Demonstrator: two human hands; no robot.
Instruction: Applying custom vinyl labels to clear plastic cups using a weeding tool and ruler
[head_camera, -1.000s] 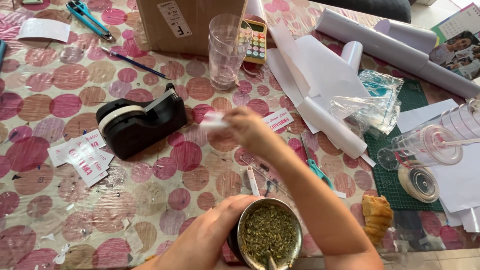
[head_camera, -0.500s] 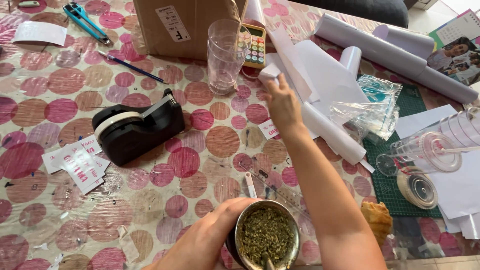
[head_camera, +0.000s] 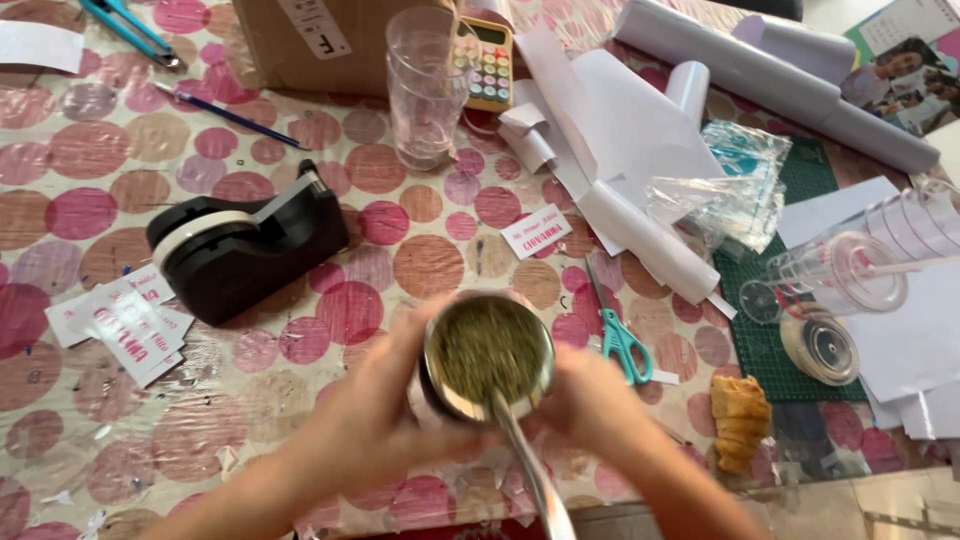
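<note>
Here, the left hand (head_camera: 375, 420) and right hand (head_camera: 590, 405) wrap their grip around a metal cup of green herb (head_camera: 487, 355), its metal straw (head_camera: 530, 470) leaning toward the viewer, above the dotted counter (head_camera: 430, 265), between a black tape dispenser (head_camera: 240, 250) and teal scissors (head_camera: 620, 335).

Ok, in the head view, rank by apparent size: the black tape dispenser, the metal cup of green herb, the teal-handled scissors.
1. black tape dispenser
2. metal cup, though nearer the camera, so unsure
3. teal-handled scissors
</note>
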